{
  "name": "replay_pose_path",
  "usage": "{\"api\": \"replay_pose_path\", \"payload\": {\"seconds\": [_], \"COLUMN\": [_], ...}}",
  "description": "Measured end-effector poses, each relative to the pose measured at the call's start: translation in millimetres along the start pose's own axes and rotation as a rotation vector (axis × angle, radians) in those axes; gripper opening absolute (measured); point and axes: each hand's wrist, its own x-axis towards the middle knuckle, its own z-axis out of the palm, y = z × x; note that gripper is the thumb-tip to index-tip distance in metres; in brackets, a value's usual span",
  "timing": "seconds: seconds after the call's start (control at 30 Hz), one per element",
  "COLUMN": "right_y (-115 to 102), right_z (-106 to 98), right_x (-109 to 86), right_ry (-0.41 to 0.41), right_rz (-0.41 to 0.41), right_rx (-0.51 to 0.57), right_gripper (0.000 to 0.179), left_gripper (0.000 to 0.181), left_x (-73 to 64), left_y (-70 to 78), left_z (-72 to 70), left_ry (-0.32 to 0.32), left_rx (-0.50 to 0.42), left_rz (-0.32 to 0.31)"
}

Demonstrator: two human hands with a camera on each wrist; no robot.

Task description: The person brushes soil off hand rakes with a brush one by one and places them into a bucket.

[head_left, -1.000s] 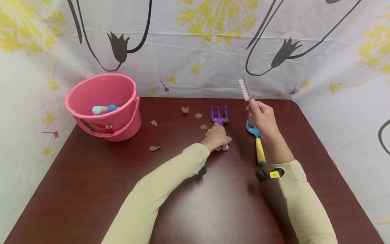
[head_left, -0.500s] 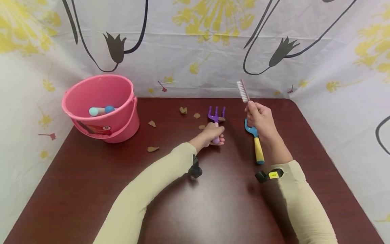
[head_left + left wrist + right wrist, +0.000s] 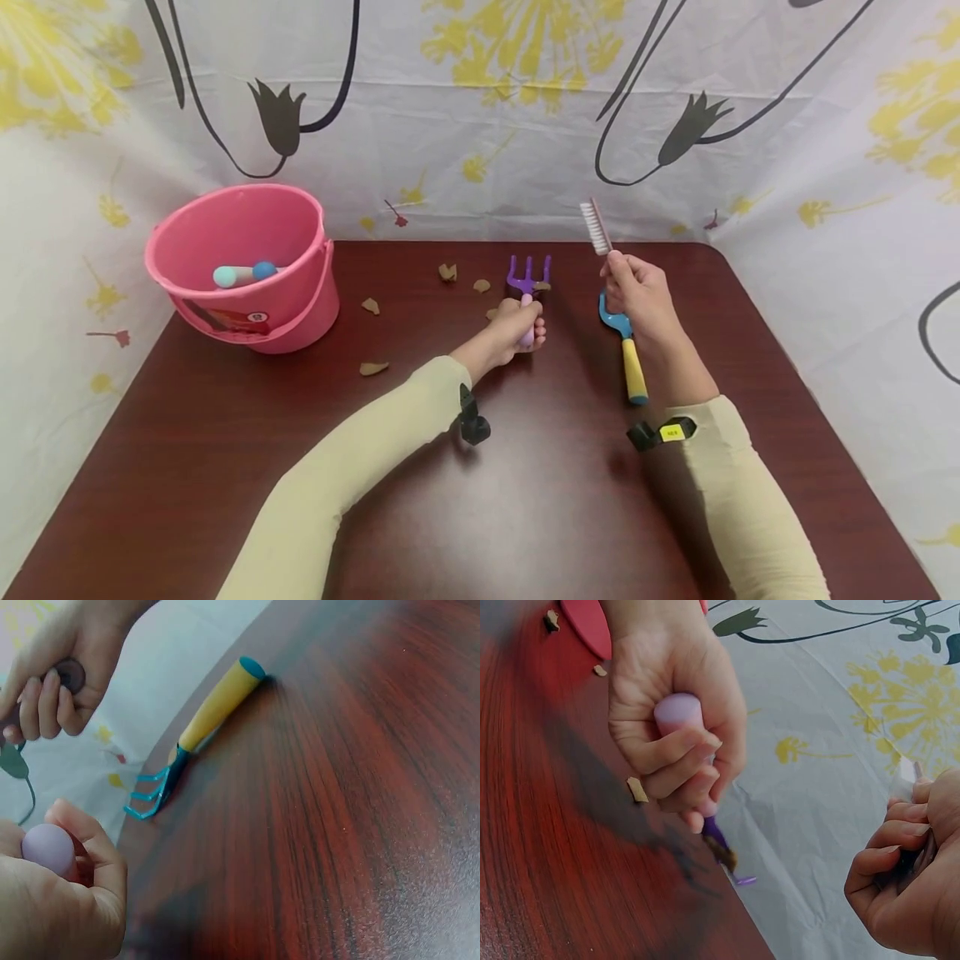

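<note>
My left hand (image 3: pixel 512 327) curls round the pale lilac handle of a small purple hand rake (image 3: pixel 528 283), its tines pointing away from me. A brown, leaf-like scrap (image 3: pixel 721 853) clings to the rake's head in the right wrist view. In the left wrist view the round handle end (image 3: pixel 48 849) pokes out of the fist. My right hand (image 3: pixel 643 293) grips a pink brush (image 3: pixel 597 228) with white bristles up, raised above the table; its handle is mostly hidden in the fingers. Just below that hand lies a blue hand rake with a yellow handle (image 3: pixel 633 367).
At the back left stands a pink bucket (image 3: pixel 315 308) with blue-tipped, pale-handled things inside. Several brown scraps are scattered mid-table, such as one curved scrap (image 3: pixel 373 368) nearer me. A patterned white cloth (image 3: pixel 420 150) hangs behind the dark wooden table (image 3: pixel 525 500).
The left hand has turned from reaching over the purple rake's handle to gripping it from the side, and the rake has shifted slightly left. The right hand with the brush stays nearly still.
</note>
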Motion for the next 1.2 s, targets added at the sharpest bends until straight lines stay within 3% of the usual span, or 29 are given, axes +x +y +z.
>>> {"api": "replay_pose_path", "payload": {"seconds": [0.27,0.47,0.73,1.0,1.2], "right_y": [0.0,3.4,8.7,8.5,2.1], "right_z": [-0.4,0.3,4.6,26.4,57.9], "right_x": [-0.9,-1.4,0.2,8.2,15.9], "right_ry": [-0.018,-0.049,-0.126,-0.216,-0.284], "right_rz": [0.010,0.052,0.082,0.065,-0.032], "right_rx": [-0.021,-0.016,-0.059,-0.353,-0.632], "right_gripper": [0.036,0.038,0.043,0.046,0.042], "left_gripper": [0.010,0.024,0.009,0.009,0.010], "left_x": [-12.4,-25.9,-48.1,-64.2,-67.2], "left_y": [9.6,15.2,18.0,18.4,13.2], "left_z": [-6.7,-29.7,-58.4,-73.3,-78.2], "left_ry": [0.010,0.003,0.008,0.070,0.092], "left_rx": [-0.034,-0.099,-0.170,-0.202,-0.233], "left_rz": [0.084,0.106,0.157,0.215,0.218]}}
